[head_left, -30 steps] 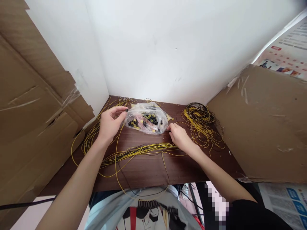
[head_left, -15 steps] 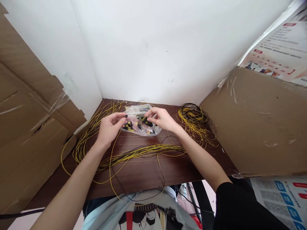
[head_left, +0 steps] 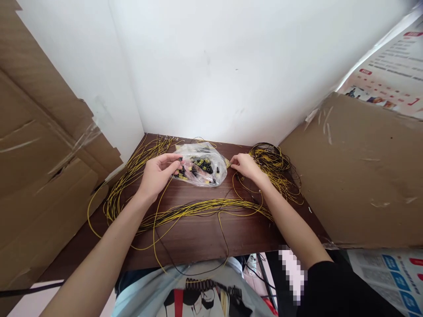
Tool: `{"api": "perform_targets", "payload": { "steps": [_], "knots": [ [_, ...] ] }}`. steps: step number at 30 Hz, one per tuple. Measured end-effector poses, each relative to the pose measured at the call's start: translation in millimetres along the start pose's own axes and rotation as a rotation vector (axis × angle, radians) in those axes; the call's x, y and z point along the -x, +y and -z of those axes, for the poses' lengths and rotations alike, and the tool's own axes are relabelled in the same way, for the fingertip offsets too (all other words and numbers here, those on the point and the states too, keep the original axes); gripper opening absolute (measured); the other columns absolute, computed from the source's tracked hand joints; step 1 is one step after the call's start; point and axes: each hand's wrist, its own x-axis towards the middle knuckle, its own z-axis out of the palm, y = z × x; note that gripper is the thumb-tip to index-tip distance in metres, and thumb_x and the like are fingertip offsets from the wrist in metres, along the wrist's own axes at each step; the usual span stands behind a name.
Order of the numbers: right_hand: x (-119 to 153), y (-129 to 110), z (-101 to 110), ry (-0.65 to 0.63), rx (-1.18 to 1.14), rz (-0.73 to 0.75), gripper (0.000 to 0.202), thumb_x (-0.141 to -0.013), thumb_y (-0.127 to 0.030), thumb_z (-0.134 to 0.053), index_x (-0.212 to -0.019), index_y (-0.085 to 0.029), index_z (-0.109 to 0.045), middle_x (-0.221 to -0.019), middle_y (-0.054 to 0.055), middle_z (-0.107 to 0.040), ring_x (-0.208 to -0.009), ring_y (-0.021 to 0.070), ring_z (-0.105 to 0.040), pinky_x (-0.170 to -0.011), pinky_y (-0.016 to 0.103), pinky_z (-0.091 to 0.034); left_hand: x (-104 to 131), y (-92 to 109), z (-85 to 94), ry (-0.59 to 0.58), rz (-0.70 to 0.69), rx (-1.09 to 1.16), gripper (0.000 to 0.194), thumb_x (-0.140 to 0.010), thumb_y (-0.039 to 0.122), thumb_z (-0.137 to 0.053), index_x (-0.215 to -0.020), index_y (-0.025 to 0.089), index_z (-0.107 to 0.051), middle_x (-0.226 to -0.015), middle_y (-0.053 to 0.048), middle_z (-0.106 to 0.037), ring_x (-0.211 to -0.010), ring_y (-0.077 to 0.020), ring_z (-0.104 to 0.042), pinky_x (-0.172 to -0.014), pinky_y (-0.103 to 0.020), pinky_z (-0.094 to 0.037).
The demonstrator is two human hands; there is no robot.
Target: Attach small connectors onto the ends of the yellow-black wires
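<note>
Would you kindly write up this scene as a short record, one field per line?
Surface: dark brown table
Container: clear plastic bag, with black and yellow pieces inside
Left hand: pinching a small black part
Right hand: beside the bag's right end; whether it holds anything is unclear
Wires in front: long yellow and black bundle
Wires at right: tangled coil
Sides: left cardboard, right cardboard
Back: white wall

On the desk [head_left: 194, 242] before me, the bag [head_left: 222, 177] lies behind the wire bundle [head_left: 211, 204], the coil [head_left: 268, 158] right, the wall [head_left: 224, 79] beyond.
</note>
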Motion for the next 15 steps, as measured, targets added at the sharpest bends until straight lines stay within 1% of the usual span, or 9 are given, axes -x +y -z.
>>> {"api": "perform_targets", "payload": {
  "steps": [2, 4, 5, 6, 8, 10, 12, 15],
  "knots": [
    [2.2, 1.6, -0.5, 0.079, -0.049, -0.015, 0.012, -0.079, -0.018, -0.06, -0.084, -0.014, -0.07, -0.084, 0.008, -0.071, -0.076, 0.0164, -0.063, -0.074, 0.026, -0.045, -0.2, -0.7, 0.7, 0.0, 0.006, -0.002, 0.035, -0.065, 0.033, -0.07, -0.093, 0.012, -0.068, -0.086, -0.008, -0.072, -0.073, -0.0165, -0.066, -0.067, -0.026, -0.052],
    [6.8, 5.4, 4.1, 0.142, -0.179, -0.06, 0.015, -0.082, -0.025, -0.058, -0.083, -0.013, -0.067, -0.081, 0.007, -0.071, -0.071, 0.0152, -0.063, -0.07, 0.025, -0.046, -0.2, -1.0, 1.2, 0.002, 0.001, -0.004, 0.034, -0.066, 0.032, -0.07, -0.093, 0.012, -0.068, -0.087, -0.008, -0.072, -0.073, -0.0163, -0.066, -0.068, -0.027, -0.052],
    [10.2, 7.9, 7.4, 0.151, -0.265, -0.092, 0.017, -0.083, -0.027, -0.056, -0.084, -0.013, -0.065, -0.079, 0.007, -0.07, -0.068, 0.0144, -0.063, -0.066, 0.024, -0.047, -0.2, -0.9, 1.3, 0.003, -0.003, -0.004, 0.034, -0.066, 0.032, -0.069, -0.093, 0.012, -0.068, -0.087, -0.008, -0.072, -0.073, -0.0161, -0.066, -0.068, -0.027, -0.052],
    [14.4, 10.4, 10.7, 0.137, -0.346, -0.121, 0.018, -0.083, -0.029, -0.054, -0.084, -0.013, -0.063, -0.077, 0.007, -0.07, -0.065, 0.0135, -0.063, -0.062, 0.023, -0.047, -0.2, -0.9, 1.3, 0.005, -0.006, -0.002, 0.033, -0.066, 0.032, -0.069, -0.093, 0.012, -0.068, -0.087, -0.008, -0.072, -0.073, -0.0159, -0.066, -0.068, -0.026, -0.052],
    [24.3, 14.4, 15.8, 0.056, -0.437, -0.142, 0.014, -0.081, -0.026, -0.055, -0.082, -0.013, -0.061, -0.071, 0.005, -0.068, -0.058, 0.0121, -0.062, -0.057, 0.022, -0.047, -0.1, -0.6, 1.0, 0.008, -0.007, 0.002, 0.032, -0.066, 0.031, -0.069, -0.092, 0.013, -0.068, -0.087, -0.008, -0.072, -0.072, -0.0157, -0.065, -0.068, -0.026, -0.052],
    [34.8, 15.8, 17.6, -0.024, -0.408, -0.122, 0.007, -0.077, -0.021, -0.058, -0.076, -0.014, -0.061, -0.064, 0.002, -0.066, -0.054, 0.0113, -0.06, -0.056, 0.022, -0.046, 0.0, -0.5, 0.4, 0.006, -0.006, 0.004, 0.031, -0.066, 0.03, -0.069, -0.092, 0.013, -0.068, -0.085, -0.007, -0.072, -0.071, -0.0155, -0.065, -0.067, -0.026, -0.052],
    [43.9, 14.4, 15.9, -0.069, -0.339, -0.107, 0.006, -0.076, -0.02, -0.059, -0.073, -0.015, -0.062, -0.06, 0.001, -0.064, -0.049, 0.0104, -0.058, -0.056, 0.022, -0.045, 0.1, -0.5, -0.2, 0.004, -0.007, 0.005, 0.031, -0.066, 0.03, -0.07, -0.091, 0.013, -0.069, -0.082, -0.007, -0.071, -0.071, -0.0153, -0.064, -0.066, -0.025, -0.051],
    [51.7, 10.2, 9.0, -0.079, -0.262, -0.087, 0.008, -0.076, -0.021, -0.062, -0.079, -0.015, -0.066, -0.067, 0.002, -0.067, -0.052, 0.0109, -0.058, -0.057, 0.023, -0.045, 0.1, -0.8, -1.1, 0.003, -0.008, 0.009, 0.03, -0.065, 0.03, -0.07, -0.09, 0.013, -0.069, -0.078, -0.006, -0.07, -0.07, -0.0148, -0.064, -0.065, -0.024, -0.05]
  ]
}}
